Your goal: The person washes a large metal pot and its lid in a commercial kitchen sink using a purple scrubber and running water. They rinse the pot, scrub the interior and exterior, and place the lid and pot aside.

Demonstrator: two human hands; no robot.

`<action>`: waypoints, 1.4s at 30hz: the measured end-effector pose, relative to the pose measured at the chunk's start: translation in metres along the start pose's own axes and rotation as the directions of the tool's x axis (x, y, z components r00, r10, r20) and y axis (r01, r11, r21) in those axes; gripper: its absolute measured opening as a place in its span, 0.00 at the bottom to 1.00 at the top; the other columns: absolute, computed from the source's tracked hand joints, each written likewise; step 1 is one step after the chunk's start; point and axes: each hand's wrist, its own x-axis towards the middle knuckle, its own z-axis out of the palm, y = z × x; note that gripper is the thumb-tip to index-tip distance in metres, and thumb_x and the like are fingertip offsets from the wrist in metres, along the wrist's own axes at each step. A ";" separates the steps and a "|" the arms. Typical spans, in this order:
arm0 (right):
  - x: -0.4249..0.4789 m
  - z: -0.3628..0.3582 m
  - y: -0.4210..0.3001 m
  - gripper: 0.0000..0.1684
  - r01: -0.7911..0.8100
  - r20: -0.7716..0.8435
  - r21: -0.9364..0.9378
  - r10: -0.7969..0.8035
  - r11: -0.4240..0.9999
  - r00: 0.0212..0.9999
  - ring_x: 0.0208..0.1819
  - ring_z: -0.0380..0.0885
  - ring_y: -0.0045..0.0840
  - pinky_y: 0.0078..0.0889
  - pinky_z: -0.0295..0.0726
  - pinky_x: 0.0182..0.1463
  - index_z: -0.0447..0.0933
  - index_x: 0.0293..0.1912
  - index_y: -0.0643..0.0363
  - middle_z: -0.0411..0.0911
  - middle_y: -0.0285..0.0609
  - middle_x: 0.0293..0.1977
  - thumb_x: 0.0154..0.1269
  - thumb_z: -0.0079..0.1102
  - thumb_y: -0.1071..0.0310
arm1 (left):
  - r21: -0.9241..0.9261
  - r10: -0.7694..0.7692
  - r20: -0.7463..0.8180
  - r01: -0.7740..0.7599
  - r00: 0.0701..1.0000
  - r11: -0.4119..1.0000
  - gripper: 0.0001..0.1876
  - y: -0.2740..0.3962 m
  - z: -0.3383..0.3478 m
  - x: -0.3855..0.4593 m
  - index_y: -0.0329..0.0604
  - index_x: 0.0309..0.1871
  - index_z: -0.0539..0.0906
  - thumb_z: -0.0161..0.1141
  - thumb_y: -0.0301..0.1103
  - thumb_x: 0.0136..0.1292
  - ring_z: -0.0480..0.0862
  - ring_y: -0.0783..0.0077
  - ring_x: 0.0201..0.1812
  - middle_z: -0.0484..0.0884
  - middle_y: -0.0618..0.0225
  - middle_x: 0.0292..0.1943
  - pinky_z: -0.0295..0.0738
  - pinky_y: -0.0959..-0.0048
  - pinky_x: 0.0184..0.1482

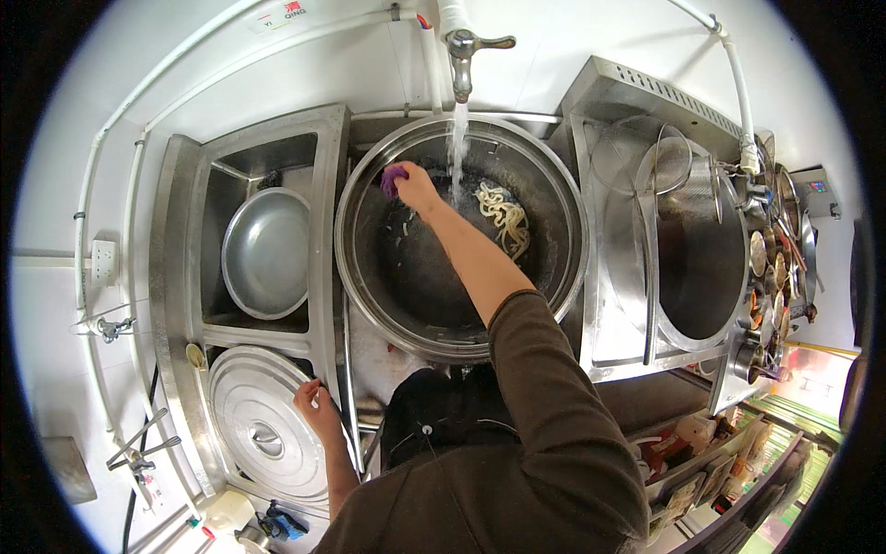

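Note:
My right hand [415, 188] grips a purple scrubbing pad [393, 180] at the upper left inner wall of a large round metal pot [415, 305]. From the metal tap [462, 62] above, water [457, 135] runs into the pot, just right of that hand. Pale noodles [504, 218] lie in a tangle on the pot's right side, with small scraps near its left. My left hand [317, 405] is over the right edge of a round metal lid [256, 415], its fingers loosely curled; whether it touches the lid I cannot tell.
A metal basin [266, 253] sits in the sink compartment [259, 329] at left. On the right are a deep metal vessel [699, 277], wire strainers [682, 166] and several small containers [768, 270]. White pipes [88, 187] run along the wall. Shelves with packages [692, 478] stand at lower right.

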 end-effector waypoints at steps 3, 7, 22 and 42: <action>-0.025 -0.024 0.040 0.15 -0.034 -0.070 -0.169 0.022 0.985 0.997 0.42 0.80 0.29 0.31 0.76 0.50 0.79 0.48 0.61 0.82 0.43 0.39 0.64 0.49 0.76 | -0.042 -0.100 -0.062 0.097 0.993 0.994 0.09 0.010 0.000 -0.004 0.41 0.45 0.79 0.56 0.24 0.61 0.72 0.67 0.48 0.74 0.63 0.48 0.69 0.70 0.53; -0.053 -0.116 0.064 0.14 -0.020 -0.039 -0.321 0.007 0.947 0.999 0.40 0.80 0.30 0.33 0.78 0.47 0.79 0.47 0.62 0.82 0.44 0.38 0.62 0.50 0.76 | -0.048 -0.093 -0.029 0.091 0.995 0.995 0.10 0.006 0.005 -0.003 0.41 0.46 0.79 0.56 0.24 0.62 0.72 0.68 0.47 0.75 0.63 0.47 0.68 0.70 0.53; -0.110 -0.319 0.015 0.14 -0.101 -0.225 -0.917 -0.293 0.385 0.929 0.49 0.75 0.51 0.48 0.73 0.55 0.81 0.44 0.63 0.79 0.56 0.43 0.61 0.59 0.66 | -0.044 0.077 0.094 -0.073 0.993 0.996 0.11 0.065 0.052 -0.042 0.40 0.48 0.78 0.57 0.22 0.62 0.72 0.67 0.51 0.69 0.61 0.52 0.71 0.72 0.54; -0.353 -0.185 0.072 0.08 -0.312 -0.449 -0.870 -0.352 0.382 0.821 0.39 0.75 0.52 0.52 0.74 0.45 0.80 0.36 0.64 0.76 0.55 0.34 0.54 0.58 0.74 | -0.083 0.104 0.041 -0.100 0.994 0.991 0.10 -0.044 -0.077 -0.043 0.39 0.47 0.79 0.56 0.25 0.63 0.73 0.66 0.48 0.73 0.61 0.50 0.69 0.69 0.54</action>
